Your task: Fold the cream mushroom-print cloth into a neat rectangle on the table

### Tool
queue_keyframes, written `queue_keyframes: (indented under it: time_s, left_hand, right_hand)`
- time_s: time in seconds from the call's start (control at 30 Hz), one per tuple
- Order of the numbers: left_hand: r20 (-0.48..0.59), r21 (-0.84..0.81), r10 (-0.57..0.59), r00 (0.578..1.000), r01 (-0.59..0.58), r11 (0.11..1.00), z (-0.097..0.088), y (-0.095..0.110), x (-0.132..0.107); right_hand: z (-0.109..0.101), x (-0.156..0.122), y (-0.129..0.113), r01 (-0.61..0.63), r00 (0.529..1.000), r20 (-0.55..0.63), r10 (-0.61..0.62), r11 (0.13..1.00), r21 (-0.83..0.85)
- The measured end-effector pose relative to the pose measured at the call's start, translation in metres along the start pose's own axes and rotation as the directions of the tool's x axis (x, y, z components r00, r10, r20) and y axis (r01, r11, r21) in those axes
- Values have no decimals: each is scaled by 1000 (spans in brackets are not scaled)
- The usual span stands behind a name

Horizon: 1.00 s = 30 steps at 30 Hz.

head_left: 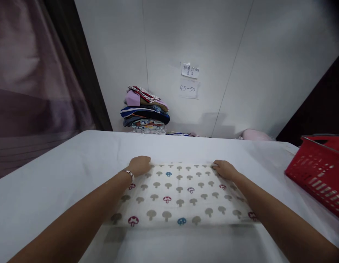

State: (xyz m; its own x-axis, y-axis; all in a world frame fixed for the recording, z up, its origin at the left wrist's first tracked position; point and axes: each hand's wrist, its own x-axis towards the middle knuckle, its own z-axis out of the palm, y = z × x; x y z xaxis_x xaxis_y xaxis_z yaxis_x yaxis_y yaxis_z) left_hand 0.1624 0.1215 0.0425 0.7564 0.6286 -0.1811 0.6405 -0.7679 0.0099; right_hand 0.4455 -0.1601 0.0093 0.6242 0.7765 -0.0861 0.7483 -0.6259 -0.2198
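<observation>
A folded white cloth with a mushroom print lies flat on the white table in front of me. My left hand rests on its far left corner, fingers curled closed around the edge. My right hand sits on the far right corner, fingers also curled on the cloth's edge. Both arms reach forward over the cloth. A thin band is on my left wrist.
A red plastic basket stands at the table's right edge. A pile of folded clothes is stacked against the white wall behind the table. A pink item lies at the far right. Paper notes hang on the wall.
</observation>
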Motion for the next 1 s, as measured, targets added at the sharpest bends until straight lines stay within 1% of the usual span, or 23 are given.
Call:
queue_keyframes:
  time_s: [0.17,0.27,0.33,0.37,0.43,0.47,0.5,0.57,0.63,0.73,0.87,1.0]
  left_hand:
    - [60,-67,73,996,-69,995,-14,17,-2]
    - [59,-124,137,989,-129,984,-13,31,1]
    - [9,-180,171,985,-167,969,-5,38,3]
    - [-30,-207,179,983,-181,961,0,40,4]
    - [-113,-248,181,977,-204,947,10,42,6]
    - [-151,-258,178,972,-213,943,15,42,6]
    - [-187,-263,175,967,-221,939,20,42,6]
    - [-246,-263,179,953,-243,934,27,41,5]
    - [-294,-241,191,937,-266,933,31,40,4]
    - [-339,-203,209,917,-288,936,34,39,3]
    - [-357,-175,217,909,-293,940,36,38,3]
    - [-368,-157,220,903,-294,943,38,37,5]
  right_hand:
    - [-8,2,14,-70,997,34,67,996,64]
    - [-16,-4,30,-90,995,62,84,990,112]
    - [-22,-14,41,-117,990,95,101,977,180]
    - [-25,-20,47,-142,985,129,112,957,253]
    - [-28,-33,55,-203,971,207,123,879,432]
    - [-29,-38,58,-224,967,220,129,843,490]
    - [-28,-42,60,-231,968,204,145,829,509]
    - [-24,-46,59,-215,977,95,193,870,444]
    - [-17,-45,55,-208,973,-26,230,915,345]
    - [-5,-40,48,-203,963,-121,240,945,258]
    - [3,-39,45,-197,961,-157,227,963,186]
    - [4,-45,50,-261,948,-140,284,951,163]
